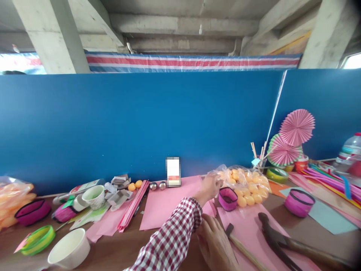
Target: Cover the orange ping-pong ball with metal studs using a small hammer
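Observation:
My left hand [210, 187], in a red-and-white checked sleeve, reaches across to the left edge of a clear plastic bag of orange balls [249, 188]. Its fingers are curled against the bag; what is between them, if anything, is hidden. A small magenta fabric ring with dark edging [228, 199] stands just right of that wrist. Below, near the front of the table, is my right hand [216, 242], its fingers bent and partly hidden by the left sleeve. Beside it lies a small hammer [242, 248] with a wooden handle. Pink paper sheets [160, 210] lie under and around the reach.
A larger claw hammer [287, 241] and another magenta ring [299, 203] are on the right. Left stand a white bowl [69, 250], a green tape roll [38, 241] and a patterned cup [94, 196]. A phone [173, 172] leans against the blue partition [141, 120], near two metal balls [158, 186].

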A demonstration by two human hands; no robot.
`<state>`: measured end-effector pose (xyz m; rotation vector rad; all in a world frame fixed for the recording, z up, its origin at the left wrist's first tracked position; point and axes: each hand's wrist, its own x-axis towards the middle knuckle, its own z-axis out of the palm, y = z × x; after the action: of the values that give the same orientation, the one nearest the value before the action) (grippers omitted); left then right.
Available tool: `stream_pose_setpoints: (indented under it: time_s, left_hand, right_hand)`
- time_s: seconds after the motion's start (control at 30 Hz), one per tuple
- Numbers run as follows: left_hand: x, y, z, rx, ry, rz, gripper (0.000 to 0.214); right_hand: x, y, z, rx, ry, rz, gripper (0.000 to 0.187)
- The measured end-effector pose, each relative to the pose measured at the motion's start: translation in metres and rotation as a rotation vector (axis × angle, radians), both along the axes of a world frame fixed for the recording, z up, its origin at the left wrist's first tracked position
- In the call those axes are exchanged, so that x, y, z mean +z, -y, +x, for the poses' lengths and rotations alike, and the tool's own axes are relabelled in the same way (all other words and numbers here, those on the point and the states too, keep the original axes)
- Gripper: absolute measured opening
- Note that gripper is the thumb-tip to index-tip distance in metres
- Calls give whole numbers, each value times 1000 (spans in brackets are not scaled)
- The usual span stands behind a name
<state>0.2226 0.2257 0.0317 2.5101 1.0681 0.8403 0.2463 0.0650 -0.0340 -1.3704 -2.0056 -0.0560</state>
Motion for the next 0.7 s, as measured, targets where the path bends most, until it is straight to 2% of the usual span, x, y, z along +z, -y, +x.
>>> stream_pose_setpoints:
  time_s: [0.2, 0.37, 0.5, 0.7]
  left_hand:
    - [10, 9, -34, 155, 27, -24, 37]
    - [3, 27, -74, 213, -32, -58, 33]
    - [-6, 54, -116, 269, -97, -78, 35]
    - [-21, 109, -192, 379, -237, -84, 37]
  right_hand:
    - [1, 0, 2, -7, 31, 54, 46]
    - [-9, -2, 4, -34, 47, 37, 44]
    - [-9, -1, 5, -30, 54, -20, 44]
    - [-6, 0, 9, -62, 111, -83, 42]
